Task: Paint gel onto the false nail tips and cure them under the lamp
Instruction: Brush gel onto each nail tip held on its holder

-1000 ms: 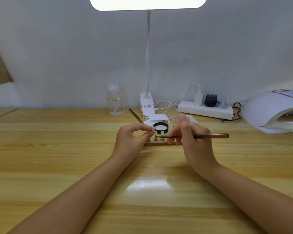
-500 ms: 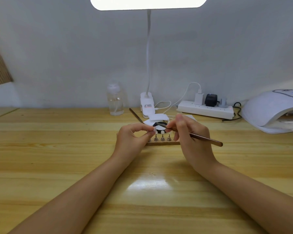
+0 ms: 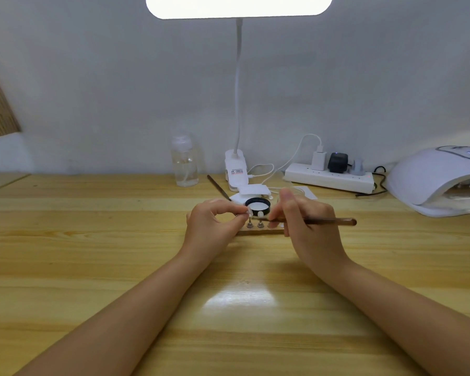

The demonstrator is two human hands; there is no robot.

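A narrow wooden holder [image 3: 258, 231] lies in the middle of the table with several small metal stands, each topped by a false nail tip [image 3: 260, 214]. My left hand [image 3: 215, 226] pinches the leftmost nail tip between thumb and forefinger. My right hand [image 3: 304, 221] grips a brown brush [image 3: 329, 221], handle pointing right, bristle end at the tips. Behind the holder sits an open black gel jar [image 3: 257, 206] with white gel. The white curing lamp [image 3: 440, 180] stands at the far right.
A clear bottle [image 3: 185, 164], the clip base of a lit desk lamp [image 3: 236, 172], a white power strip [image 3: 330, 177] with plugs, and a second brush [image 3: 218, 187] stand along the wall. White pads [image 3: 253, 191] lie behind the jar.
My right hand dipped the brush toward the gel jar half a second ago and has brought it back down level to the nail tips. The left hand has stayed pinching.
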